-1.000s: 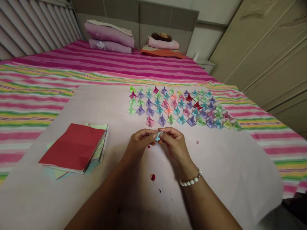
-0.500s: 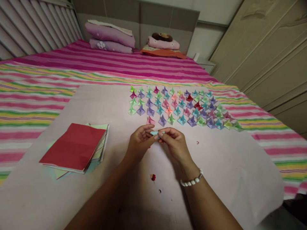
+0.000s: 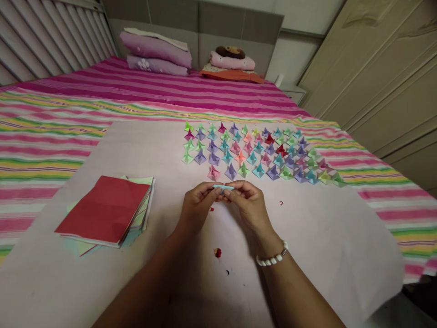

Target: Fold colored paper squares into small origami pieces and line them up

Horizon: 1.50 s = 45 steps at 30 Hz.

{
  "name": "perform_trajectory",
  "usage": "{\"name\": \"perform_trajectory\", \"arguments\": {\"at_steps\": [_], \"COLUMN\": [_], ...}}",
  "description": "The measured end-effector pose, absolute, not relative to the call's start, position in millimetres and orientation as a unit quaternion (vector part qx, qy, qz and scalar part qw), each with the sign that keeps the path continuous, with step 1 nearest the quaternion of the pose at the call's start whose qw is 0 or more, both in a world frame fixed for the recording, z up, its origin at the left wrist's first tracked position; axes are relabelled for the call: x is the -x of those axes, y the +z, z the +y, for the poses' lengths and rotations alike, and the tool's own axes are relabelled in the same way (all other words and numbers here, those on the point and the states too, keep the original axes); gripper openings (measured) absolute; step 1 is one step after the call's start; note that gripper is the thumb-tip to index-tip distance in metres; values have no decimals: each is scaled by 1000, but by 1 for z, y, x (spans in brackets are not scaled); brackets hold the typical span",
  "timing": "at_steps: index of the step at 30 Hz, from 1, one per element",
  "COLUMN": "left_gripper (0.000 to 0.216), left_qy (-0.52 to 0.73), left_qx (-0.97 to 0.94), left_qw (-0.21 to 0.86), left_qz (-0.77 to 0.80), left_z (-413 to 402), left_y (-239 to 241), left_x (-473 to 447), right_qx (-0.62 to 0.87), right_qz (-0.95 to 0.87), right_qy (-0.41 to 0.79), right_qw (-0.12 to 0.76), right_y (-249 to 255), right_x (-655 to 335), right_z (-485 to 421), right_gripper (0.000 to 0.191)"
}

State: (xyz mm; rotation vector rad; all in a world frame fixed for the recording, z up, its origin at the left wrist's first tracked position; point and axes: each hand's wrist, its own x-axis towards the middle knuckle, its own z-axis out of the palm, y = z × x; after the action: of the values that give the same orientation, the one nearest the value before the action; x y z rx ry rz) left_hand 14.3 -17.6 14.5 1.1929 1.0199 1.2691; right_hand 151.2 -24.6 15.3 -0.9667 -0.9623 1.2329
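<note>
My left hand and my right hand meet in the middle, fingertips pinched together on a small light-blue folded paper piece. The piece looks flat and narrow between the fingers. Just beyond my hands lie rows of several small folded paper shapes in pink, purple, green and blue. A white bead bracelet circles my right wrist.
A stack of paper sheets with a red one on top lies at the left on a pale sheet spread over the striped bedcover. Tiny red scraps lie near my forearms. Pillows sit at the bed's head; a wardrobe stands right.
The blue paper piece between my fingers has gone from a bunched shape to a flat strip. Both hands stayed in nearly the same place.
</note>
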Motion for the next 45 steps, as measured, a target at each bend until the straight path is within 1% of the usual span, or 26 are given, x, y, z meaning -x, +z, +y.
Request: {"name": "perform_trajectory", "arguments": {"at_steps": [7,10,14,17,23,30,36,40,45], "left_gripper": [17,17,17,16,15,18,20,25,27], "left_qy": [533,535,536,535,528,519,523,527,547], "left_qx": [-518,-525,-533,-539,-546,-551,-494,-457,-370], "left_qw": [511,503,502,500,498,499,551,574,647], "left_qz": [432,430,420,416,418,422,423,430,382], "left_z": [-19,-19,-18,-18,-20,-22,-20,-19,-17], "left_y": [19,18,16,15,17,17,10,5,6], "left_x": [-14,-14,-14,-14,-13,-12,-15,-13,-14], "right_qx": [385,371,380,383,397,422,428,420,406], "right_qz": [-408,-389,-379,-378,-384,-396,-404,-398,-388], "right_qy": [561,584,587,586,582,568,554,570,597], "right_qw": [609,608,607,606,597,585,589,583,572], "right_y": [16,17,19,18,15,15,17,18,17], "right_x": [-149,-149,-149,-150,-150,-148,-150,-150,-149], "right_z": [-27,-27,-27,-27,-26,-25,-25,-26,-26], "right_gripper": [14,16,9,8,11,19,22,21,17]}}
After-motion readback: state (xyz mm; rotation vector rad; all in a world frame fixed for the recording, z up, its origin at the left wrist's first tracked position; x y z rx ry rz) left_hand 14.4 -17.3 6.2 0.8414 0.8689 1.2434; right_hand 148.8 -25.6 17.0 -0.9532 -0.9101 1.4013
